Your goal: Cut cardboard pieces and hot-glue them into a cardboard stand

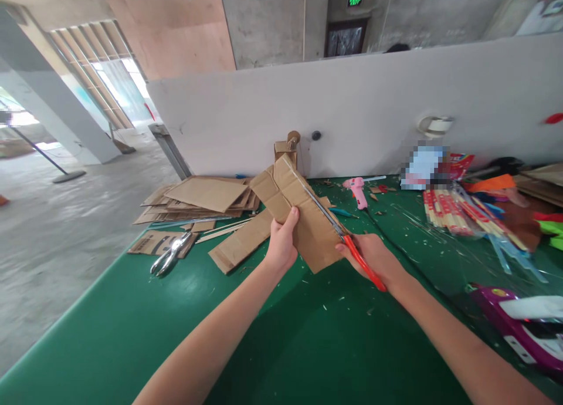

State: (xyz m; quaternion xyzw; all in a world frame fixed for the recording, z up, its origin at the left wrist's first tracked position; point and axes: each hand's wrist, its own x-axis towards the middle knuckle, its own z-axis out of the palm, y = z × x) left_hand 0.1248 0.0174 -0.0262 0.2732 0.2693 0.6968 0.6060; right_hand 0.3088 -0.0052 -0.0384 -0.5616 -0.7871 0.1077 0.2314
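The cardboard piece point(315, 232) is up in the air over the green table point(250, 358), between the two hands. Its long way runs from far left to near right. The left hand point(282, 240) pinches the cardboard piece on its left side, thumb on top. The right hand point(377, 255) is by its near right corner, curled tight around the handles of the red scissors point(349, 242). The hands are apart from each other. The blades point far and left, along the right long edge of the cardboard piece, so the right hand is nearer to that edge. It is blurry there, so I cannot tell how wide the blades are. A pink glue gun point(358, 192) lies to the right of the cardboard piece, farther back.
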